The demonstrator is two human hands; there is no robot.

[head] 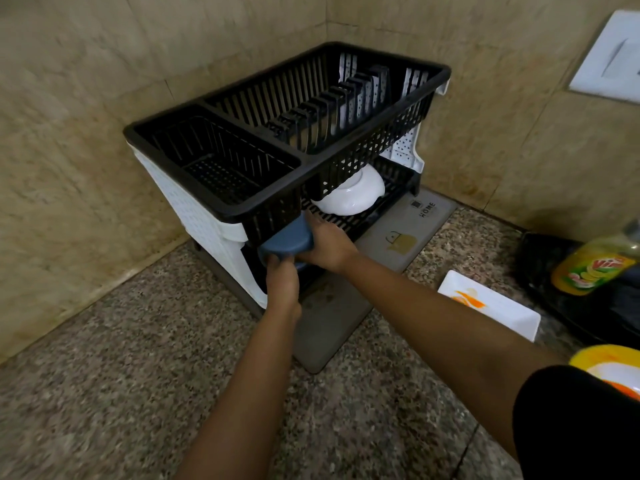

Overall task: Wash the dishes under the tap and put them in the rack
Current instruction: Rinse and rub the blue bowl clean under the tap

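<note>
A two-tier black and white dish rack [221, 207] stands in the counter's corner. A blue bowl [287, 239], turned upside down, is at the front of the lower tier. My left hand [282, 282] grips its near rim from below. My right hand [329, 245] holds its right side, fingers curled over the top. A white bowl [353, 195] lies upside down on the lower tier, to the right of the blue one. The upper tier has no dishes in it.
A grey drying mat [398, 244] lies under and in front of the rack. A white rectangular dish [491, 304] with orange residue, a yellow plate [609, 368], a dish-soap bottle [592, 271] and a dark sink [554, 265] are at the right. Speckled granite counter spreads at front left.
</note>
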